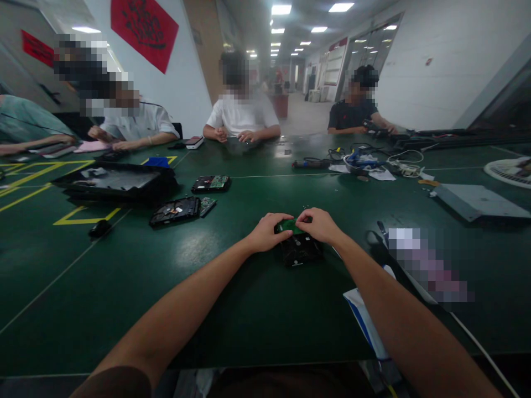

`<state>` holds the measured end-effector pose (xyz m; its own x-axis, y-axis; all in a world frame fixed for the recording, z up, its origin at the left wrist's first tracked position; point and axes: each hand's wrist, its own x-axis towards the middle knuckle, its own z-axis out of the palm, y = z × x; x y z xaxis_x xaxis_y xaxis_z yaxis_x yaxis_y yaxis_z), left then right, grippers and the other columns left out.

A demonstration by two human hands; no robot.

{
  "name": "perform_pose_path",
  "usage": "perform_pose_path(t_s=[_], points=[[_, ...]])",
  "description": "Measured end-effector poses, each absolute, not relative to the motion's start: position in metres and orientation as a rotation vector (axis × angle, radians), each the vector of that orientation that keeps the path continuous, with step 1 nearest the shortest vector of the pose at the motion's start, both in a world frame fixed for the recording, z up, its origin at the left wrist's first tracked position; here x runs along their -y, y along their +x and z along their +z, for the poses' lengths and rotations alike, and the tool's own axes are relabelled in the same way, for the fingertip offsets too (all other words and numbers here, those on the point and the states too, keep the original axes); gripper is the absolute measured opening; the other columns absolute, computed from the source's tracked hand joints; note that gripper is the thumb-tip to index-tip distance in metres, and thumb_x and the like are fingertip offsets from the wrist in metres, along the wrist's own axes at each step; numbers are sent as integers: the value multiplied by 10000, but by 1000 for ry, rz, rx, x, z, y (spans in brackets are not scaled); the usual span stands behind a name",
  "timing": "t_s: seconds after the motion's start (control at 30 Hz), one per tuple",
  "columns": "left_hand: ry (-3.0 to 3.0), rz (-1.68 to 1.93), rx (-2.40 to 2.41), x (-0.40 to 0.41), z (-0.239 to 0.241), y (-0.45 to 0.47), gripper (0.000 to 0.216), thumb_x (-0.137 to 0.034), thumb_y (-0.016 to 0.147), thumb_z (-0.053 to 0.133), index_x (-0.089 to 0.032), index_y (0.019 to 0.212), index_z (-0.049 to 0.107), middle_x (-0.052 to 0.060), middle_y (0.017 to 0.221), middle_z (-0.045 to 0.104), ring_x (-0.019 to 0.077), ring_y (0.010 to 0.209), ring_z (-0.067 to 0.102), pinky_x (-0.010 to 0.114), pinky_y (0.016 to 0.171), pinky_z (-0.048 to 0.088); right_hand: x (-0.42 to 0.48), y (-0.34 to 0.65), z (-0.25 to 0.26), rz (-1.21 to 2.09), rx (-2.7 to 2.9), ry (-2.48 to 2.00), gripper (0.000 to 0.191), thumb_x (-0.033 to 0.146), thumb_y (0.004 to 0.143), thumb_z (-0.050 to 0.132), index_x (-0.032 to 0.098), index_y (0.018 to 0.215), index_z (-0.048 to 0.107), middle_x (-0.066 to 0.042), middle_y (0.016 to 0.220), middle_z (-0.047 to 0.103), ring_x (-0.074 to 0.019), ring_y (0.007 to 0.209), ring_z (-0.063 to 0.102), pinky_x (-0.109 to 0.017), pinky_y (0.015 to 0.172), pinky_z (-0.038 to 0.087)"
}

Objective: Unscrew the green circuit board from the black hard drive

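Note:
A black hard drive [299, 250] lies on the dark green table [232, 298] in front of me. Over its far end sits a small green circuit board [289, 225]. My left hand [266, 232] grips the board's left end with curled fingers. My right hand [320, 224] pinches the board's right end from above. Both forearms reach in from the bottom edge. The board's underside and the drive's far end are hidden by my fingers.
Two more drives with boards [175, 210] [211, 183] lie at mid left beside a black tray [116, 181]. A blue-and-white sheet [362, 316] lies under my right arm. A grey metal plate [477, 200] and cables [365, 161] are at the right. Several people sit along the far edge.

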<state>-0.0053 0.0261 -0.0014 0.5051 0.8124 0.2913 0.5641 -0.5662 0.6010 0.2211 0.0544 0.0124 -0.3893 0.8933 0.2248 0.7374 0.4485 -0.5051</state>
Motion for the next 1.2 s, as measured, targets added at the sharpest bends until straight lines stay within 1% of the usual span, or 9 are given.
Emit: perform_pose_path(t_s=[0.2,0.37,0.5,0.67,0.8,1.13,1.2], points=[[2325,791,-1068,-27,0,-5,418,-366,886,649,-283,1294,608,40,1316,657,249,1234,575,459,1111,372,-55,221,10,472,2220,-1383,119,315,815,679,225,827,756,-25,868,708,-175,825,617,-283,718,429],[2310,779,-1071,-29,-1,-6,341,-355,889,651,-275,1221,666,48,1332,650,252,1300,540,474,1129,357,-56,223,9,466,2213,-1397,152,352,838,665,226,844,751,-38,886,704,-188,833,612,-304,732,434],[2308,774,-1073,-28,-1,-7,349,-354,892,651,-275,1232,664,54,1341,643,252,1310,533,483,1130,361,-57,227,10,478,2221,-1381,159,348,857,651,222,858,747,-36,894,703,-184,841,611,-301,742,440],[2319,789,-1060,-27,1,-7,352,-354,894,650,-265,1234,665,64,1335,646,255,1300,542,478,1123,370,-54,224,13,481,2247,-1349,131,327,849,672,221,851,749,-36,873,700,-175,819,605,-295,753,446],[2326,783,-1060,-26,2,-7,336,-357,901,644,-267,1223,672,66,1349,637,257,1304,540,488,1125,361,-51,222,16,494,2263,-1354,129,316,846,672,215,848,752,-44,878,700,-176,812,607,-294,729,442],[2330,768,-1070,-27,0,-8,341,-380,907,637,-277,1229,673,68,1364,625,262,1305,536,494,1122,367,-50,220,14,457,2221,-1408,162,363,824,676,210,807,729,-42,857,691,-185,805,614,-301,708,438],[2326,769,-1074,-28,-2,-8,343,-386,905,639,-277,1228,674,69,1370,621,261,1297,541,492,1120,372,-50,222,16,456,2174,-1414,173,373,833,660,208,832,714,-46,876,694,-187,819,618,-306,726,446]])
